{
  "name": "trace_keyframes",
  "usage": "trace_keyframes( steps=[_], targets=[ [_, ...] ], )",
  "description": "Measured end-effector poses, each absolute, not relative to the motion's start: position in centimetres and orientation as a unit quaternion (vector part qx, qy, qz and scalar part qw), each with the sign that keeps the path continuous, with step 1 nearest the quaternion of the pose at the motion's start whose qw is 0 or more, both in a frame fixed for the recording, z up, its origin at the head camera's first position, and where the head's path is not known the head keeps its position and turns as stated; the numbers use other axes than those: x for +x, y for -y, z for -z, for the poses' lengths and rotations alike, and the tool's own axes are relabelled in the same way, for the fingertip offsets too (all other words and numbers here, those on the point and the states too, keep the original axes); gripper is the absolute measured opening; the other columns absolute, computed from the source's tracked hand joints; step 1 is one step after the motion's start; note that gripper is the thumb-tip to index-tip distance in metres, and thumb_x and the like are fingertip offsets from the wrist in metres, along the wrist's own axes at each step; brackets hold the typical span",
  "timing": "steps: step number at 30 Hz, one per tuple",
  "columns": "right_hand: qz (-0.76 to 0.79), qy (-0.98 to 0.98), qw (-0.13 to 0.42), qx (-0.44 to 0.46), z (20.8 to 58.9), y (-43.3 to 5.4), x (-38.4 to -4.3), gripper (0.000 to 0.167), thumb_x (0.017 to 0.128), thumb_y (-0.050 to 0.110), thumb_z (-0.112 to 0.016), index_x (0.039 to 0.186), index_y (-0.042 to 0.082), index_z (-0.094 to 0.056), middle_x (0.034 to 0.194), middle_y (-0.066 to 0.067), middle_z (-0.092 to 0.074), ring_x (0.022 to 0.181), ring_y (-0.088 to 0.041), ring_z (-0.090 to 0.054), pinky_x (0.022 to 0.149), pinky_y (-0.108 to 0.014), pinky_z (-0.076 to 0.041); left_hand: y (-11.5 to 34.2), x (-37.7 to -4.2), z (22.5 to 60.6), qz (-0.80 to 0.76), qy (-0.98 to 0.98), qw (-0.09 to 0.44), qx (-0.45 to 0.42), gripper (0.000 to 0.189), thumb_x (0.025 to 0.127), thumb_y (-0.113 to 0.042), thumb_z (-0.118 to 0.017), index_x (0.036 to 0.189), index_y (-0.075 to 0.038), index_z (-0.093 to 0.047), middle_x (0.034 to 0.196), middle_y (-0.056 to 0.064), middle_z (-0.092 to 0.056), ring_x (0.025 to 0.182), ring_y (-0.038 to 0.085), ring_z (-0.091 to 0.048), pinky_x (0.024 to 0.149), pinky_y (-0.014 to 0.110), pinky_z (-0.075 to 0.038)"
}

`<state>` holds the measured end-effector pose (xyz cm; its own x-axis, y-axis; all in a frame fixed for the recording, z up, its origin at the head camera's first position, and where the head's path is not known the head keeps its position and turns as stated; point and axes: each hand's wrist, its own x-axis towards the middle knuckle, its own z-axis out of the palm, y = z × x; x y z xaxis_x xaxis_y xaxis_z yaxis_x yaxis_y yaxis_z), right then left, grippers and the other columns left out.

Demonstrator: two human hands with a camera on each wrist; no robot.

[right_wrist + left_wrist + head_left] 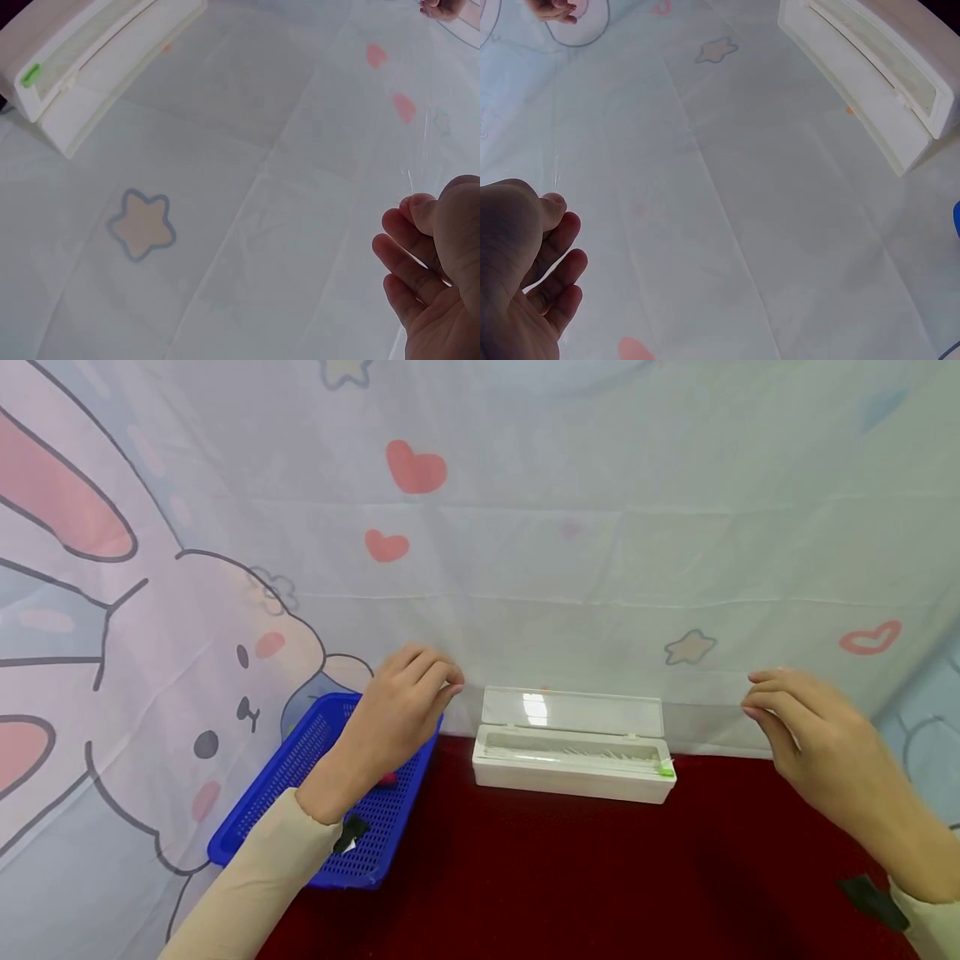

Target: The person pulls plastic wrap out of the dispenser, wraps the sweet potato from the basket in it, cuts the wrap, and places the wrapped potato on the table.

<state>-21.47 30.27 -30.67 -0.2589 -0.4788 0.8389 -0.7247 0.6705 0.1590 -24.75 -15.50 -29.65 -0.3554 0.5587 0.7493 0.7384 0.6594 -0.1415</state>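
Observation:
A white cling film dispenser box (573, 777) stands on the dark red table with its clear lid (573, 712) raised at the back. A green slider (666, 768) sits at the right end of its front edge. My left hand (401, 710) is raised to the left of the box, thumb and fingertips pinched together. On the right, my right hand (825, 739) pinches in the same way, higher than the box. Wrinkles of clear cling film (410, 180) show at the right fingertips, and faint film edges (556, 169) at the left. Most of the film is too transparent to trace.
A blue perforated basket (390, 852) stands to the left, partly under my left forearm, with a pinkish-red item (387, 779) inside. A pale printed cloth (540, 560) hangs behind the dark red tabletop (540, 877).

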Motion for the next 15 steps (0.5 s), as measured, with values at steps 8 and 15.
trace_keyframes(
  steps=[8, 15],
  targets=[
    [-0.123, 0.777, 0.47, 0.399, 31.0, -30.3, -20.7, 0.054, 0.116, 0.029, -0.046, 0.094, -0.014, -0.07, 0.101, -0.026, -0.071, 0.103, -0.046, -0.066, 0.121, -0.013, -0.031, 15.9, -23.8, 30.1, 0.115, 0.813, 0.403, -0.403, 0.005, 0.1, -0.005, -0.072, 0.105, -0.005, -0.07, 0.103, 0.008, -0.071, 0.102, 0.029, -0.063, 0.089, 0.043, -0.054],
    [-0.124, 0.783, 0.461, 0.398, 31.3, -30.3, -19.8, 0.055, 0.117, 0.03, -0.044, 0.094, -0.013, -0.07, 0.103, -0.026, -0.072, 0.104, -0.046, -0.065, 0.12, -0.012, -0.031, 16.2, -23.1, 30.6, 0.12, 0.816, 0.39, -0.408, 0.004, 0.101, -0.007, -0.072, 0.104, -0.006, -0.069, 0.103, 0.007, -0.07, 0.105, 0.029, -0.063, 0.088, 0.043, -0.054]
  ],
)
